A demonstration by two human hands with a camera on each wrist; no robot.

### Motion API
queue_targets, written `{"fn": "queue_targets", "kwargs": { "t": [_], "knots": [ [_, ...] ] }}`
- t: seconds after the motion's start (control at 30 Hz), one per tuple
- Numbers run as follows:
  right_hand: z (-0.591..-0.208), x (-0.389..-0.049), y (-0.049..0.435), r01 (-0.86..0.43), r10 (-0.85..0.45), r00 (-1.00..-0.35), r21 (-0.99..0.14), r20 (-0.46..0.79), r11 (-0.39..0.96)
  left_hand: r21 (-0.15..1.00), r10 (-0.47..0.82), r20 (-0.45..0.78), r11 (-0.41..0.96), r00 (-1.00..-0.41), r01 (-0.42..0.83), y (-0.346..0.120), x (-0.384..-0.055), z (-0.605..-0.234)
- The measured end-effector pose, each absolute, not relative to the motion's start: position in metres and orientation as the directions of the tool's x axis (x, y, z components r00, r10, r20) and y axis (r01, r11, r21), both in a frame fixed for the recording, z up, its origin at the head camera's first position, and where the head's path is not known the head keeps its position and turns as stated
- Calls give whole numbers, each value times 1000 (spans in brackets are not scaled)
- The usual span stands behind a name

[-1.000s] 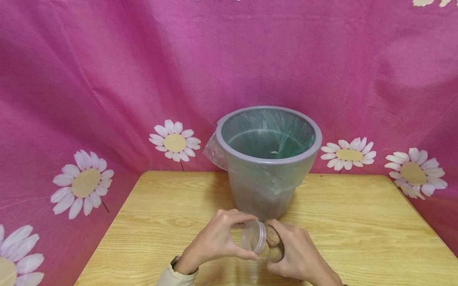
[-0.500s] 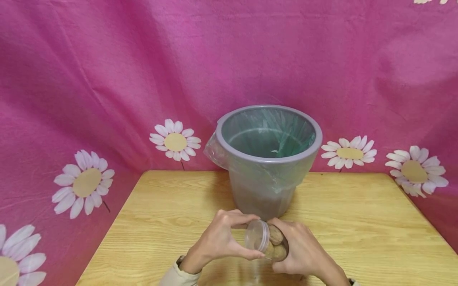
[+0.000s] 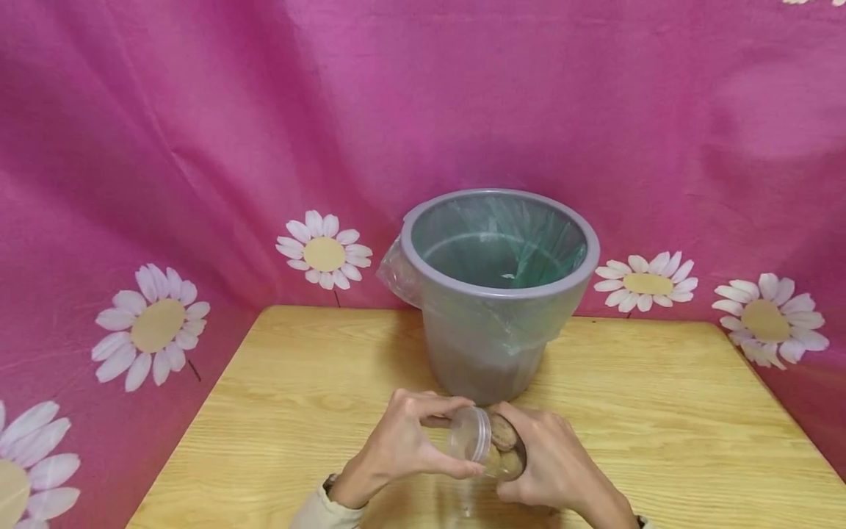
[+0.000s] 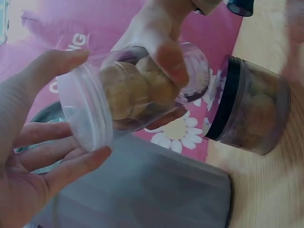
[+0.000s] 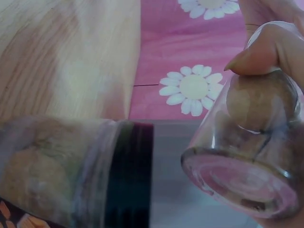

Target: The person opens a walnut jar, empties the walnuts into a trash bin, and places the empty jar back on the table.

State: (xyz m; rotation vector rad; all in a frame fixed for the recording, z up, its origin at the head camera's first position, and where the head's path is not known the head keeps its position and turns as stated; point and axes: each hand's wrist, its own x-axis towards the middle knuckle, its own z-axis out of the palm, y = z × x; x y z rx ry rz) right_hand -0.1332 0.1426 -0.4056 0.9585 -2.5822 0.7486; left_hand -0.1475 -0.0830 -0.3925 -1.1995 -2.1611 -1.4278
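In the head view, a small clear jar (image 3: 490, 470) lies on its side in the air, close in front of the bin. Brown, wrinkled walnuts (image 3: 504, 433) fill much of it. My right hand (image 3: 551, 459) grips the jar body near its base. The thumb and fingertips of my left hand (image 3: 399, 444) pinch the rim of the translucent lid (image 3: 465, 433), leaving a gap to the palm. The left wrist view shows that lid (image 4: 85, 111) seated on the jar (image 4: 142, 90); whether it is loose, I cannot tell.
A grey bin (image 3: 485, 353) with a thin greenish liner (image 3: 542, 253) stands behind the hands on the wooden table (image 3: 330, 382). A second jar (image 4: 259, 109) with a black lid (image 4: 225, 97) appears in the wrist views. Pink flowered cloth (image 3: 198, 147) hangs behind.
Both hands and the jar shift slightly right, then slightly back left. The grip on jar and lid looks the same throughout.
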Motion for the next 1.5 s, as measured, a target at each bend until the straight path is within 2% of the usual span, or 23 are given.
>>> {"fn": "queue_targets", "kwargs": {
  "t": [0.07,0.27,0.33,0.43,0.57,0.67,0.83,0.97,1.1,1.23,1.33,1.4,1.5],
  "knots": [
    [-406,-133,143,-656,-510,-749,-361,424,663,647,469,612,167,-637,744,-81,-149,-394],
    [-405,-127,147,-607,-469,-783,-335,408,721,765,415,491,216,-766,607,-73,-145,-401],
    [-406,-125,148,-601,-464,-789,-349,403,719,761,416,472,254,-777,598,-72,-143,-401],
    [-406,-126,147,-610,-464,-782,-359,415,706,683,456,507,305,-731,664,-75,-144,-396],
    [-404,-129,147,-637,-475,-759,-353,446,686,514,584,578,282,-570,810,-81,-150,-385],
    [-403,-130,148,-647,-483,-752,-357,449,674,428,671,582,229,-460,874,-86,-152,-380],
    [-403,-131,148,-645,-483,-753,-356,448,676,400,741,554,162,-379,902,-88,-151,-380],
    [-404,-131,147,-651,-488,-745,-336,454,681,386,740,555,176,-380,906,-89,-151,-381],
    [-404,-131,145,-651,-502,-747,-330,436,683,434,724,519,236,-455,870,-92,-149,-383],
    [-403,-132,144,-644,-502,-754,-324,423,693,435,701,479,334,-529,836,-94,-146,-382],
    [-402,-133,143,-630,-486,-762,-316,428,709,423,691,462,380,-556,823,-96,-144,-380],
    [-402,-134,143,-623,-477,-765,-311,433,718,422,693,468,370,-549,827,-97,-144,-379],
    [-402,-135,142,-622,-476,-765,-310,433,719,368,708,526,309,-471,877,-98,-146,-379]
  ]
}}
